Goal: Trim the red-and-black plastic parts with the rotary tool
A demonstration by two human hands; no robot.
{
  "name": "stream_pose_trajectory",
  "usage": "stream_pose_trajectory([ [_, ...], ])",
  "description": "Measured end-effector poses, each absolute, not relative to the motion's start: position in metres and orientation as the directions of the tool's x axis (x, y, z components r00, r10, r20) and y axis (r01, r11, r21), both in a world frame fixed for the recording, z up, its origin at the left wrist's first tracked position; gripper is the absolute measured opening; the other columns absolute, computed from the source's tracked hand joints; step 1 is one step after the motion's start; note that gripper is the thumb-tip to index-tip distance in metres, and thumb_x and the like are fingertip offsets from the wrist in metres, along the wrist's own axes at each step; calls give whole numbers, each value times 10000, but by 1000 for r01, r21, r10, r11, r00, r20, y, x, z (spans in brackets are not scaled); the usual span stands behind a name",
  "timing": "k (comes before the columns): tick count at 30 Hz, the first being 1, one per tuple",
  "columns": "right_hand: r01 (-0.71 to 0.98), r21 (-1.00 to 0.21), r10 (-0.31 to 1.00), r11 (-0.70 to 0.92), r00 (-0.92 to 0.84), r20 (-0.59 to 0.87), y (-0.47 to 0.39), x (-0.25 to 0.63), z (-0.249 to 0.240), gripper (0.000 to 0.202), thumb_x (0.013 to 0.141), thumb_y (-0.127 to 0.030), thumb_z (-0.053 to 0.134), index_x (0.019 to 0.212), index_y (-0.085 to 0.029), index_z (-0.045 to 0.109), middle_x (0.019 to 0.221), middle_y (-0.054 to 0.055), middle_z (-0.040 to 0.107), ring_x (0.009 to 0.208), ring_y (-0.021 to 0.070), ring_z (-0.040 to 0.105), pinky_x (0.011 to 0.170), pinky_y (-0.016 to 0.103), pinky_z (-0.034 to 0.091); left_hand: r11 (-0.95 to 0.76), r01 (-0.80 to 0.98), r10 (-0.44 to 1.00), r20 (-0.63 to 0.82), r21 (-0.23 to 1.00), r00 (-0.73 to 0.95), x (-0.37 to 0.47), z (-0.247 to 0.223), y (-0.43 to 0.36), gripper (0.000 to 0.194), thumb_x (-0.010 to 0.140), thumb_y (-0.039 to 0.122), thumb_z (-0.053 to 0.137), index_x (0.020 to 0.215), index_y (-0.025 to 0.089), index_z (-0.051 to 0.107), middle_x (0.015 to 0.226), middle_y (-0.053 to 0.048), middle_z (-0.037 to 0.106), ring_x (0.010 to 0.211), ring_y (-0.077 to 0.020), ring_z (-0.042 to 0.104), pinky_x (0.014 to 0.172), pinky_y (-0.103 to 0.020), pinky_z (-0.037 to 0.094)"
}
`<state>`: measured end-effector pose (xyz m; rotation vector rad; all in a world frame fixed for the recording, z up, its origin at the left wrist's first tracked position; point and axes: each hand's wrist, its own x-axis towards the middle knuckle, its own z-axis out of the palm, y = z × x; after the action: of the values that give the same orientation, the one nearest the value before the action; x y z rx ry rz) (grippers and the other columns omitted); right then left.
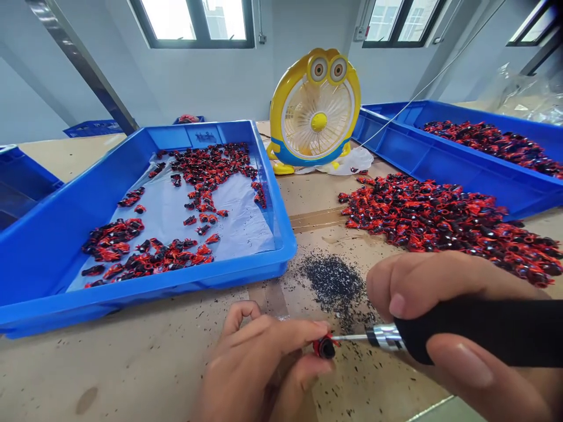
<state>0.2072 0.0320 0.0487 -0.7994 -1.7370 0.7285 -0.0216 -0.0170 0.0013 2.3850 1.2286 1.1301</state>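
Note:
My left hand [268, 363] pinches a small red and black plastic part [326, 347] between thumb and fingertips, its round dark opening turned toward me. From the right, my right hand [444, 316] is wrapped round a thick black-handled tool [497, 331] with a silver collar and a thin metal shaft. The shaft's tip meets the red edge of the part, or lies right beside it; which of the two I cannot tell. Just beyond my hands, a heap of fine black and whitish shavings [333, 280] is scattered on the brown table covering [153, 363].
At left stands a blue tray [145, 293] lined with white plastic, holding many red and black parts. A pile of such parts [440, 217] lies at right, before another blue tray [448, 170]. Between the trays stands a yellow fan [319, 122]. A thin cord [435, 78] slants down nearby.

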Motion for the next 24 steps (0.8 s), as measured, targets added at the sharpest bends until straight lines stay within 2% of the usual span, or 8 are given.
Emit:
stream_pose_trajectory([
  [8, 167, -800, 816, 576, -175, 551, 23, 214, 44, 404, 688, -577, 947, 868, -284, 737, 711, 69, 667, 670, 259, 702, 461, 324, 547, -620, 625, 769, 524, 474, 365, -23, 7, -14, 119, 1076, 291, 654, 1186, 303, 612, 897, 133, 834, 662, -80, 743, 885, -314, 475],
  [16, 164, -804, 820, 572, -142, 554, 19, 217, 50, 370, 699, -514, 954, 887, -284, 733, 708, 66, 674, 635, 252, 694, 447, 323, 539, -629, 664, 749, 543, 403, 380, -27, 8, -11, 234, 985, 164, 694, 1146, 312, 609, 1006, 124, 863, 759, -114, 800, 920, -351, 398],
  [22, 213, -764, 786, 610, -286, 548, 23, 219, 55, 79, 908, -338, 780, 922, -287, 722, 755, 61, 733, 595, 204, 694, 512, 314, 553, -602, 668, 766, 552, 437, 329, -25, 7, -13, 281, 941, 138, 711, 1120, 328, 607, 1034, 130, 862, 803, -140, 819, 941, -377, 372],
  [24, 196, -766, 782, 612, -290, 551, 26, 218, 53, 62, 936, -335, 743, 933, -281, 712, 750, 58, 726, 579, 193, 677, 499, 306, 536, -597, 671, 768, 556, 439, 319, -26, 6, -14, 286, 941, 142, 710, 1127, 333, 605, 1016, 129, 861, 775, -142, 810, 928, -380, 380],
])
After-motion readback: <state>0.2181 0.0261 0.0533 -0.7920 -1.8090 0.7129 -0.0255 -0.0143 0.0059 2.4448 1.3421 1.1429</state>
